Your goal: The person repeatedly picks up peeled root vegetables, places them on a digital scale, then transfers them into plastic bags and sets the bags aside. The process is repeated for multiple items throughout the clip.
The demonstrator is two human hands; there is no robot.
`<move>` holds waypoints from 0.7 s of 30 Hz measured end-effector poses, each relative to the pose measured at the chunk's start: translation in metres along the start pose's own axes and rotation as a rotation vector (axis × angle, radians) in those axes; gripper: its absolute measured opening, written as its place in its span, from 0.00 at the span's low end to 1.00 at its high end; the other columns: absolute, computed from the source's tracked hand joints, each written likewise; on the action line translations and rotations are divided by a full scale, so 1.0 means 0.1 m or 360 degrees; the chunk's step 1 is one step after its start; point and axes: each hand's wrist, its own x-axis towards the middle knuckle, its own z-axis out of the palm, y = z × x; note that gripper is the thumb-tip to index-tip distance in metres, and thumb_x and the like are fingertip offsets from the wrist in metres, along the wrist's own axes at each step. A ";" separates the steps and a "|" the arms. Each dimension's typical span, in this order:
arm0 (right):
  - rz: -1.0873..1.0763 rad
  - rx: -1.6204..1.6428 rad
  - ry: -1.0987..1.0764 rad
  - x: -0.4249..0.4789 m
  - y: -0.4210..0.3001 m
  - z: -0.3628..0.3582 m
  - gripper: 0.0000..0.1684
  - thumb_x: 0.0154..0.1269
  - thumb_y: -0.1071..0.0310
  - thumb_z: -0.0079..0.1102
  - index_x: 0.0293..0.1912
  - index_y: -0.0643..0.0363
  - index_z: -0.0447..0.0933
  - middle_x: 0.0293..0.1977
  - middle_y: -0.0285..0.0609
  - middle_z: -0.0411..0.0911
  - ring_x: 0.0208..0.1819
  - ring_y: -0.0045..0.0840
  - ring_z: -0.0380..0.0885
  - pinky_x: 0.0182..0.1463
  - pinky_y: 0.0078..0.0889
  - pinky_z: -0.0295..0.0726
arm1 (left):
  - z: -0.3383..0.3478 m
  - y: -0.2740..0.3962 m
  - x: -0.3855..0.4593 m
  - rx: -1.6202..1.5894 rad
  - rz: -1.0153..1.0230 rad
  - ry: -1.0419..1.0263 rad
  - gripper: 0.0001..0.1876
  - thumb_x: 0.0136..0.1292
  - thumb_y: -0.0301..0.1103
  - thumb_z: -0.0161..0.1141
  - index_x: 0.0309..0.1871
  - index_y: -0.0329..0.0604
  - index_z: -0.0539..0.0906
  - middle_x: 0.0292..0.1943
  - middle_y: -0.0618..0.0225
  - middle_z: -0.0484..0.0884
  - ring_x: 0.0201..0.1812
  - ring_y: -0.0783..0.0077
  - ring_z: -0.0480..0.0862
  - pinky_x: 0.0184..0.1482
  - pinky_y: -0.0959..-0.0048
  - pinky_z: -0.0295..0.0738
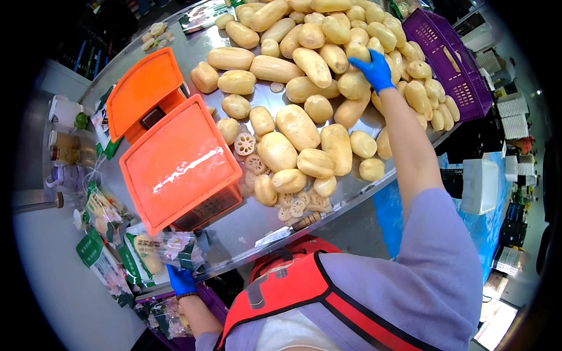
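Observation:
My right hand (375,72), in a blue glove, reaches into a large heap of peeled lotus roots. Its thumb and fingers are spread around the end of one lotus root (358,51); whether it grips the root is not clear. At the table's near left corner, my left hand (181,281), also gloved in blue, is at the lower edge of a clear printed plastic bag (178,248). The bag covers its fingertips. Beside that hand lies a green-and-white package (147,254) with a pale lotus root inside.
Two orange plastic bins (180,162) (145,92) stand on the metal table (228,241). A wooden-handled knife (285,230) lies at the near edge, beside cut lotus slices (298,208). A purple crate (456,66) leans at the right. More printed bags (103,259) lie left.

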 end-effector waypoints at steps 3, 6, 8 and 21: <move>-0.0205 0.0336 0.0079 -0.42 -0.11 -0.12 0.34 0.49 0.52 0.75 0.51 0.62 0.76 0.45 0.47 0.78 0.47 0.32 0.78 0.52 0.33 0.76 | -0.04 0.05 0.02 0.0077 -0.0131 0.0047 0.26 0.69 0.50 0.51 0.65 0.47 0.69 0.62 0.63 0.73 0.59 0.59 0.74 0.59 0.60 0.70; -0.0193 0.0655 0.0091 -0.87 -0.27 -0.18 0.35 0.49 0.55 0.76 0.54 0.61 0.74 0.48 0.44 0.76 0.50 0.30 0.76 0.54 0.32 0.75 | 0.00 0.10 -0.04 0.0172 -0.0287 0.0038 0.26 0.69 0.49 0.51 0.65 0.47 0.69 0.61 0.63 0.73 0.59 0.58 0.75 0.59 0.61 0.70; -0.0244 0.0598 0.0051 -1.11 -0.42 -0.21 0.37 0.49 0.54 0.75 0.56 0.59 0.72 0.50 0.44 0.75 0.52 0.30 0.74 0.56 0.32 0.74 | 0.06 0.09 -0.07 0.0218 -0.0247 0.0076 0.26 0.69 0.49 0.51 0.64 0.46 0.69 0.61 0.62 0.74 0.58 0.58 0.75 0.59 0.61 0.71; -0.0745 0.0091 -0.0512 -1.34 -1.05 0.01 0.33 0.52 0.55 0.72 0.56 0.55 0.75 0.48 0.46 0.79 0.49 0.37 0.78 0.55 0.34 0.75 | 0.20 0.05 -0.12 0.0017 0.0007 0.0054 0.25 0.69 0.50 0.50 0.62 0.45 0.72 0.60 0.61 0.75 0.57 0.59 0.77 0.58 0.62 0.72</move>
